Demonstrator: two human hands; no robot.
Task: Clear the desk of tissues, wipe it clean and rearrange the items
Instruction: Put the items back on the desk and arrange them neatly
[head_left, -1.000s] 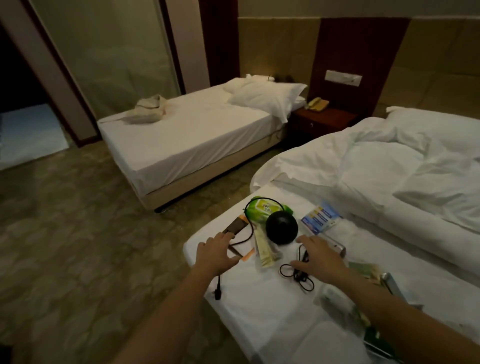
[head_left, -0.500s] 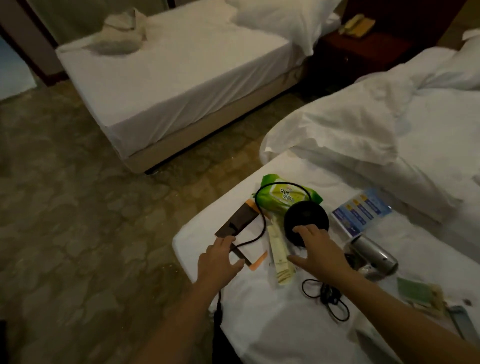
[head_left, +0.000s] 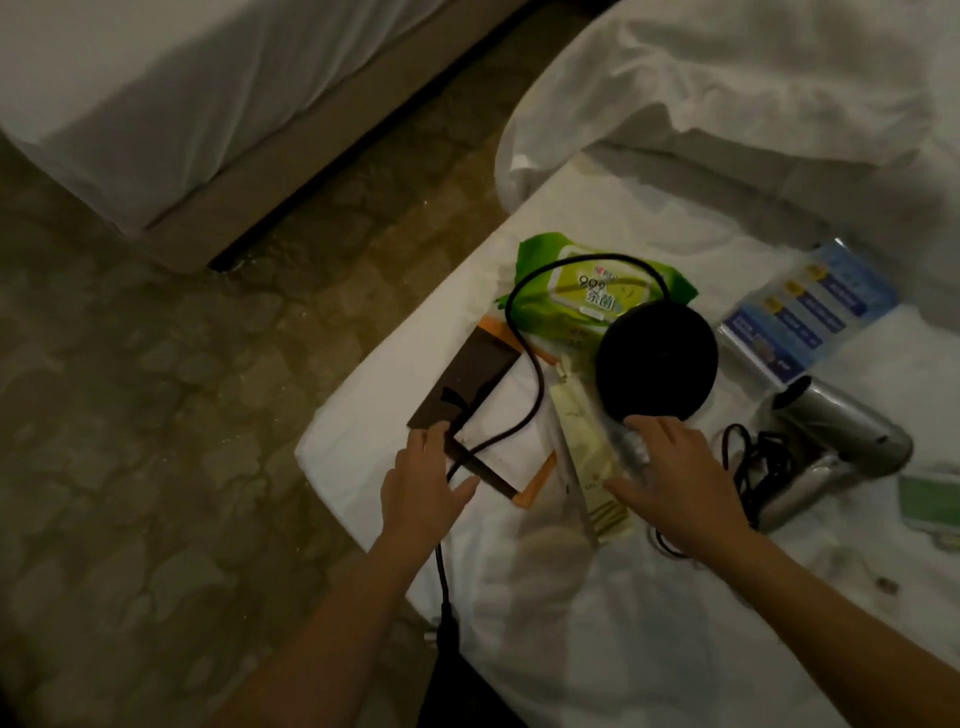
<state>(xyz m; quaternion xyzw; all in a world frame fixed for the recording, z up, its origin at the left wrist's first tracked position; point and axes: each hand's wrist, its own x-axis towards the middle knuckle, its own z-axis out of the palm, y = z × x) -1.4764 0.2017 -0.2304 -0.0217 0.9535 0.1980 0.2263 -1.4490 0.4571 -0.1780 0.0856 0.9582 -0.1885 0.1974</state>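
On the white-covered surface (head_left: 571, 634) lies a green pack of wet wipes (head_left: 582, 291) with a black round base (head_left: 657, 364) just in front of it. The base's black cable (head_left: 525, 364) loops over the pack and a brown folder (head_left: 462, 384) with orange-edged paper (head_left: 540, 480). My left hand (head_left: 423, 488) rests with straight fingers on the folder's near corner, thumb spread beside the cable. My right hand (head_left: 680, 483) is spread flat, fingertips at the base's near edge, thumb over a long cream packet (head_left: 587, 467).
A silver hair dryer (head_left: 836, 441) and its tangled cord (head_left: 748, 462) lie right of my right hand. A blue leaflet (head_left: 810, 312) sits behind it, a green item (head_left: 935, 504) at the right edge. Rumpled duvet (head_left: 753, 88) lies beyond. The cable's plug (head_left: 447, 629) hangs off the edge over patterned floor (head_left: 156, 415).
The view has tilted down and closer to the surface. My right hand left the hair dryer cord and moved to the black base. My left hand stays at the folder's corner.
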